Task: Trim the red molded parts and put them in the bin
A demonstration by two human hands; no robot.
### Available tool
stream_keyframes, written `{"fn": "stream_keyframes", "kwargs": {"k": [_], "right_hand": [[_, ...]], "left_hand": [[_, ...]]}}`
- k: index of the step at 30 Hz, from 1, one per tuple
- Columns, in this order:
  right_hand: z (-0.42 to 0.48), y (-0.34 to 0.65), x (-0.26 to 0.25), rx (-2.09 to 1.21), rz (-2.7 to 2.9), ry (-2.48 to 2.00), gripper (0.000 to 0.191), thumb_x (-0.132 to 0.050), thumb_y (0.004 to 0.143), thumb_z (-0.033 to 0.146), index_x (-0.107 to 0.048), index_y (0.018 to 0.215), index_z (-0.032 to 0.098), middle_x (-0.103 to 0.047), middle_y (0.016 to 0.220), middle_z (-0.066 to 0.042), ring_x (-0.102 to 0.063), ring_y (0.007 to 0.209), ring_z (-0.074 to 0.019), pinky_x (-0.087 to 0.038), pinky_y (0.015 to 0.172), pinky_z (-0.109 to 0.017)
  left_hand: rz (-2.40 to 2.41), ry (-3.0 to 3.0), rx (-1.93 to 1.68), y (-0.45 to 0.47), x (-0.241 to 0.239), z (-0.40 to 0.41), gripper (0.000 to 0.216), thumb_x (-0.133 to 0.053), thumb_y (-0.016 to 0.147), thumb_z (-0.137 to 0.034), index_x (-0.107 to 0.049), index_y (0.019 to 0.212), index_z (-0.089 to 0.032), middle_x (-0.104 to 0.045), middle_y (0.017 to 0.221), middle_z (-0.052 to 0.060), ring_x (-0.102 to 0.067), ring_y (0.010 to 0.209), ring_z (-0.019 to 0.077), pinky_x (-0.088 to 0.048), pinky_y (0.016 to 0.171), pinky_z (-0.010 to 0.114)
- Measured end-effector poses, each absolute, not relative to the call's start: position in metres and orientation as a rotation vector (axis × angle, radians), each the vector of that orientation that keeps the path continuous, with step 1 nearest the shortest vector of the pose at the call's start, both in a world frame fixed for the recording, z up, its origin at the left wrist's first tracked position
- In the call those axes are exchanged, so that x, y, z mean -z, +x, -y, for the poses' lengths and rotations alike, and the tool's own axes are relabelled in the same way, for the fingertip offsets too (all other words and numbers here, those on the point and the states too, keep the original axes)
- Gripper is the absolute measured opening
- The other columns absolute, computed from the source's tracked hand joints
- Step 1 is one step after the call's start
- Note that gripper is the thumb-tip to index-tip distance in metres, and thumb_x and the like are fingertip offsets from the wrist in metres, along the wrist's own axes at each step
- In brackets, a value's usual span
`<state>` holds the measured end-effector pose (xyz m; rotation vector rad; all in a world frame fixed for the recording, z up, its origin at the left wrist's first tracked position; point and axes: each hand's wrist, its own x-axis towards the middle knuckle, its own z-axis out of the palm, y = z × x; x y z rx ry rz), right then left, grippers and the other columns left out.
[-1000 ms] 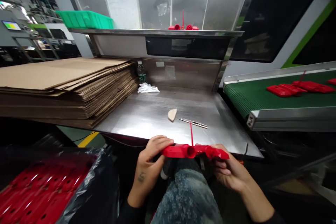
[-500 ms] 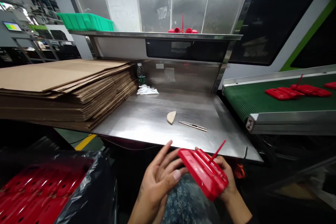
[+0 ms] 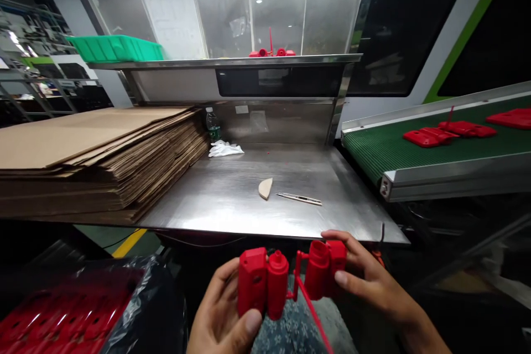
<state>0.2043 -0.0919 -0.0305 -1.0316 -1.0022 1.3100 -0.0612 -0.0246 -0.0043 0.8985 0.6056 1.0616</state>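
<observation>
I hold a red moulded plastic part [image 3: 290,282] in front of the steel table's near edge, over my lap. It is two red pieces joined by a thin runner, with a red stalk slanting down to the right. My left hand [image 3: 222,318] grips the left piece from below, thumb on its front. My right hand [image 3: 365,279] grips the right piece, fingers wrapped around its end. The part's end faces point at me.
The steel table [image 3: 232,199] carries a beige wedge [image 3: 265,188], a thin metal blade [image 3: 299,198] and a white cloth [image 3: 224,149]. A cardboard stack [image 3: 91,155] lies left. The green conveyor [image 3: 415,152] at right bears red parts [image 3: 450,131]. A black-lined bin of red parts [image 3: 70,315] sits lower left.
The part was turned from lying flat in my right hand to end-on toward me. My left hand went from open beside it to gripping its left piece. The view shifted slightly right.
</observation>
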Motion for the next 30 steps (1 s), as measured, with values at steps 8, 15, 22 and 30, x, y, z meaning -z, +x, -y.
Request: {"fn": "stream_keyframes", "kwargs": {"k": [8,15,22,30], "right_hand": [[0.098,0.166,0.02,-1.178,1.123,-1.263,0.045,-0.059,0.093,0.039,-0.045,0.134,0.028,-0.069,0.121,-0.006,-0.068,0.104,-0.0189,-0.057,0.088,-0.033],[0.095,0.183,0.015,0.668,2.06,-1.121,0.025,-0.049,0.091,0.01,-0.062,0.112,0.015,-0.063,0.133,-0.011,-0.051,0.131,-0.0299,-0.036,0.111,-0.052],[0.02,0.21,0.024,-0.646,1.105,-1.628,0.068,-0.052,0.091,0.049,-0.025,0.148,0.022,-0.071,0.115,-0.01,-0.072,0.091,-0.023,-0.06,0.074,-0.037],[-0.021,0.23,0.017,-0.291,1.33,-1.808,0.07,-0.052,0.087,0.056,-0.042,0.146,0.019,-0.057,0.131,-0.018,-0.045,0.127,-0.0387,-0.028,0.111,-0.061]], "left_hand": [[-0.616,1.015,-0.812,-0.066,0.026,-0.022,0.052,-0.08,0.079,-0.028,-0.049,0.121,-0.021,-0.073,0.078,0.004,-0.069,0.064,0.0188,-0.057,0.061,0.028],[-0.9,0.344,-0.478,-0.056,0.019,-0.026,0.025,-0.06,0.093,-0.028,-0.064,0.099,-0.003,-0.07,0.065,0.014,-0.063,0.043,0.0152,-0.049,0.037,0.019],[-0.896,0.476,-1.024,-0.048,0.001,-0.011,0.047,-0.062,0.084,-0.01,-0.054,0.13,-0.016,-0.075,0.078,0.007,-0.07,0.055,0.0212,-0.06,0.049,0.03],[-0.841,0.549,-0.919,-0.035,-0.002,-0.005,0.064,-0.07,0.08,-0.025,-0.045,0.138,-0.016,-0.071,0.066,0.007,-0.064,0.052,0.0219,-0.054,0.048,0.03]]}}
